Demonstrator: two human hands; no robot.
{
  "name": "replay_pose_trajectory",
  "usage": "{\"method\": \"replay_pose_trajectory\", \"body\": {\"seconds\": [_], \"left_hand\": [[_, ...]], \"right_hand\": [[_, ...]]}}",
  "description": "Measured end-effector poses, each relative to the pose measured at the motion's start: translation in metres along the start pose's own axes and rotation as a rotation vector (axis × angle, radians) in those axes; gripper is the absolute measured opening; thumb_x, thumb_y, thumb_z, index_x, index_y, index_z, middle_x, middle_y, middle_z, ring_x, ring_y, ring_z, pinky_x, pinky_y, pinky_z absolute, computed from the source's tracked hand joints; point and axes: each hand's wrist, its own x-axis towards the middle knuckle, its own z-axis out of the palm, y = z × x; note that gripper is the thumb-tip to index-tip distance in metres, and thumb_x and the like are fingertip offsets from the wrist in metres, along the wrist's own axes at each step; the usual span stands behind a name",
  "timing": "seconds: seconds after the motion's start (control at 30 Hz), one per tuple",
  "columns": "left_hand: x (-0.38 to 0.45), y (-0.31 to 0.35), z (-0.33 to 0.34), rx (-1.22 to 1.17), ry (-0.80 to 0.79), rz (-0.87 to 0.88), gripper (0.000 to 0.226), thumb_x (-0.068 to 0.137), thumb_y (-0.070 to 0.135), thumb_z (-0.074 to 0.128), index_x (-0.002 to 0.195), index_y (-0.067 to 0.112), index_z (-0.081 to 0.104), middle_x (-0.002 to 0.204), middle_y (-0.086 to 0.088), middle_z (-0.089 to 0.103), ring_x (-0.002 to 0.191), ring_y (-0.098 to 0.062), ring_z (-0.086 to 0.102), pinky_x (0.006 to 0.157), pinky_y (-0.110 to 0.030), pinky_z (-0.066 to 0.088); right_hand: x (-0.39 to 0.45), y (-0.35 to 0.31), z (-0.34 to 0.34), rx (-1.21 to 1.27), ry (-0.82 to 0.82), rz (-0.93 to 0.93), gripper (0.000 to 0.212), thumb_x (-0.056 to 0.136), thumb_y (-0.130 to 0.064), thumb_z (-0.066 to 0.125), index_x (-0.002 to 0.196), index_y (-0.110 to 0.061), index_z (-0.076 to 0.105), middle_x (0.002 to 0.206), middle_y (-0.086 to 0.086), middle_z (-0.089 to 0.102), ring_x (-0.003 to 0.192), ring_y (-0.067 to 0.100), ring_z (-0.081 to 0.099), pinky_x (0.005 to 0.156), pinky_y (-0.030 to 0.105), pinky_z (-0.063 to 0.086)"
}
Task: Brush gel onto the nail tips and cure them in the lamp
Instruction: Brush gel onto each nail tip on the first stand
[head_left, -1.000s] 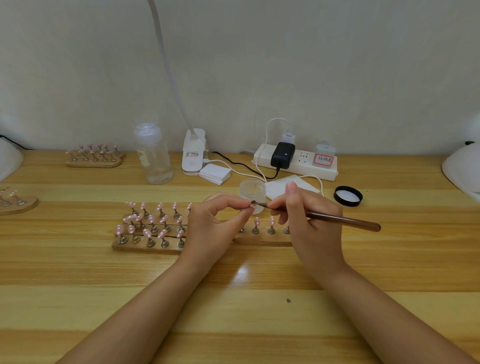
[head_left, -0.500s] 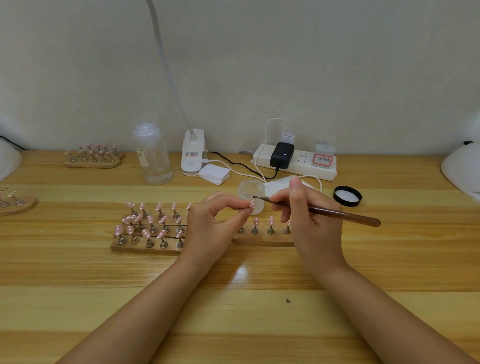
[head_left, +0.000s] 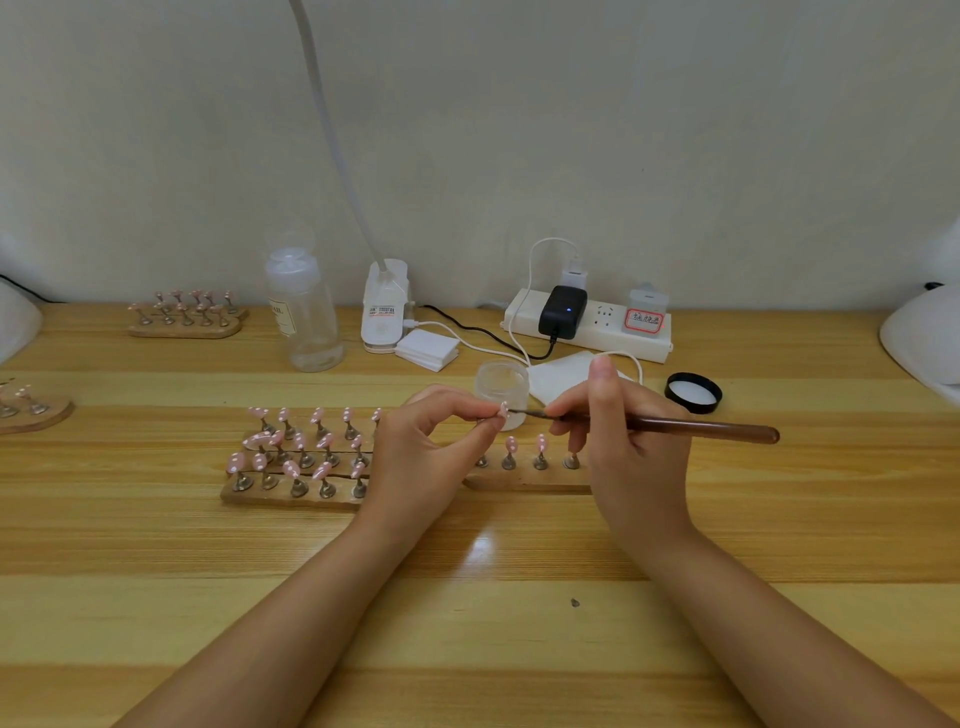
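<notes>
My left hand (head_left: 423, 457) pinches a pink nail tip (head_left: 503, 410) on its small stand, lifted above the wooden holders. My right hand (head_left: 631, 457) grips a brown-handled brush (head_left: 701, 428), and its tip touches that nail tip. Behind them stands an open clear gel jar (head_left: 501, 384), with its black lid (head_left: 693, 392) lying to the right. Several pink dotted nail tips stand on a wooden holder (head_left: 291, 496) at the left and on another holder (head_left: 524, 480) between my hands. A white curing lamp (head_left: 922, 338) sits at the far right edge.
At the back stand a clear bottle (head_left: 304, 312), a clip lamp base (head_left: 383, 306), white pads (head_left: 427, 349) and a power strip (head_left: 587, 325) with plugs and cables. More nail holders (head_left: 184, 314) (head_left: 31, 410) lie at the left. Another white lamp (head_left: 15, 322) sits far left.
The brush tip rose slightly off the nail tip half a second ago and is now back on it. My left hand has kept the nail tip in place.
</notes>
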Motion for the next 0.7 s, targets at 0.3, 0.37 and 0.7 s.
{"method": "replay_pose_trajectory", "body": {"seconds": [0.3,0.37,0.7], "left_hand": [[0.0002,-0.0002,-0.0002,-0.007,0.0,-0.006,0.019,0.074,0.005,0.071,0.078,0.023,0.069,0.079,0.006,0.066,0.08,-0.009,0.062,0.079,-0.022,0.049],[0.0001,-0.0007,-0.0002,-0.007,-0.002,-0.003,0.019,0.074,0.005,0.071,0.078,0.023,0.069,0.079,0.007,0.066,0.08,-0.009,0.062,0.079,-0.023,0.05],[0.0009,-0.0014,0.0006,0.003,0.012,0.003,0.021,0.073,0.005,0.072,0.075,0.026,0.069,0.076,0.009,0.066,0.078,-0.008,0.062,0.077,-0.022,0.049]], "right_hand": [[-0.0008,0.0017,0.0011,-0.051,-0.055,-0.004,0.038,0.088,-0.039,0.039,0.063,-0.025,0.064,0.055,-0.016,0.062,0.054,0.002,0.059,0.055,0.011,0.042],[-0.0017,0.0013,0.0006,-0.03,-0.041,0.012,0.041,0.087,-0.04,0.039,0.06,-0.024,0.064,0.052,-0.015,0.061,0.05,0.002,0.057,0.052,0.01,0.041],[0.0012,0.0014,0.0014,-0.048,-0.034,0.005,0.036,0.092,-0.034,0.044,0.065,-0.024,0.065,0.056,-0.017,0.061,0.057,0.002,0.058,0.059,0.012,0.042]]}}
